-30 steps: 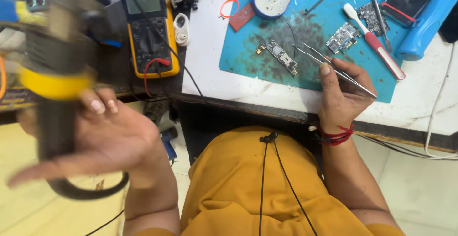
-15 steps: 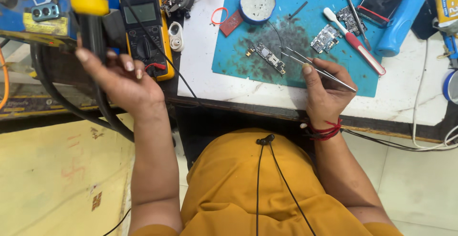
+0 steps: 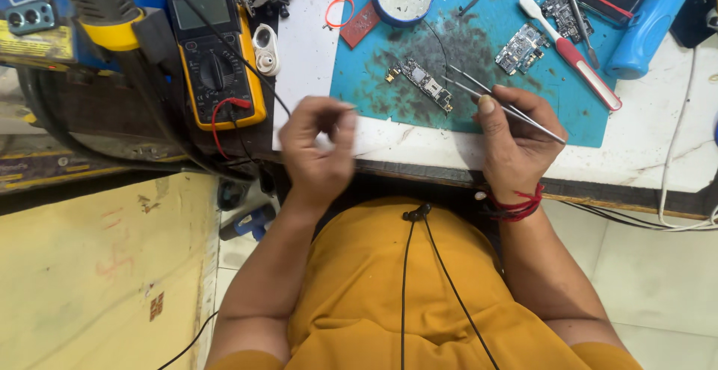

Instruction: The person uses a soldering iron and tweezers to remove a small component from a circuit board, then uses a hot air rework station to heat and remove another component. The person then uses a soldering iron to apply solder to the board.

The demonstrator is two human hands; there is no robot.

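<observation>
Head view: right hand pinches tweezers, tips just beside circuit board on blue mat. Left hand blurred, grip unclear. Risk: tips slip, scratching board.

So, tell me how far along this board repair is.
Done: the hot-air tool sits parked at the bench's left, out of hand. In hand: the right hand holds tweezers, tips at the narrow circuit board on the blue mat; the left hand hovers empty. Left: that board and two others lie bare, unassembled.
</observation>
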